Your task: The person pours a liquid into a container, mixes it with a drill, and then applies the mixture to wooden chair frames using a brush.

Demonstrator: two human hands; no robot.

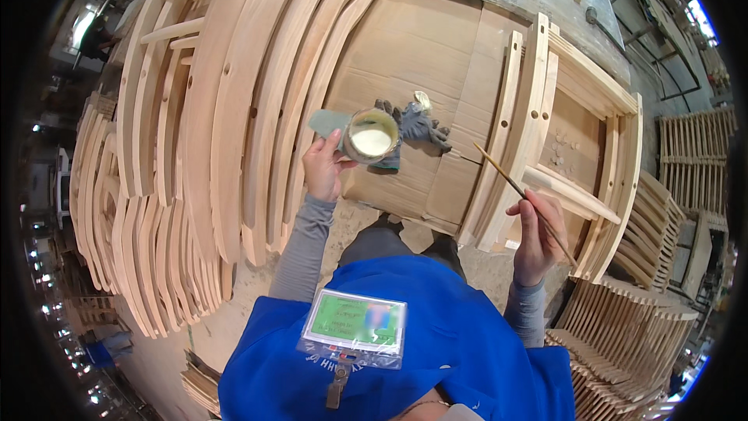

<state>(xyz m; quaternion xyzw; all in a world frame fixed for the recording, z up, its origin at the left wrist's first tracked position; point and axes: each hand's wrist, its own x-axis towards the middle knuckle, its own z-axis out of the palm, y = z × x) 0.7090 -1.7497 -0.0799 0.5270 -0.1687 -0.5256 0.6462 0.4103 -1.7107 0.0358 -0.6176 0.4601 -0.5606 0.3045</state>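
My left hand (pixel 321 170) is closed round a small cup (pixel 372 139) of creamy white liquid, held over the cardboard. A flat grey-green piece (pixel 327 122) sticks out between the hand and the cup; I cannot tell what it is. My right hand (pixel 538 235) pinches a thin brush (pixel 510 181) with a dark handle and a yellowish pointed tip, which points up and left toward the cardboard. Just beyond the cup lie grey work gloves (pixel 421 126), partly hidden by it. A pale crumpled scrap (pixel 421 100) rests against them.
Brown cardboard (pixel 413 39) covers the worktop before me. Curved wooden parts (pixel 234 101) stand in rows on the left. A wooden frame (pixel 538 109) with drilled holes stands at the right, small round pieces (pixel 562 144) inside it. Stacked slatted parts (pixel 623 327) fill the lower right.
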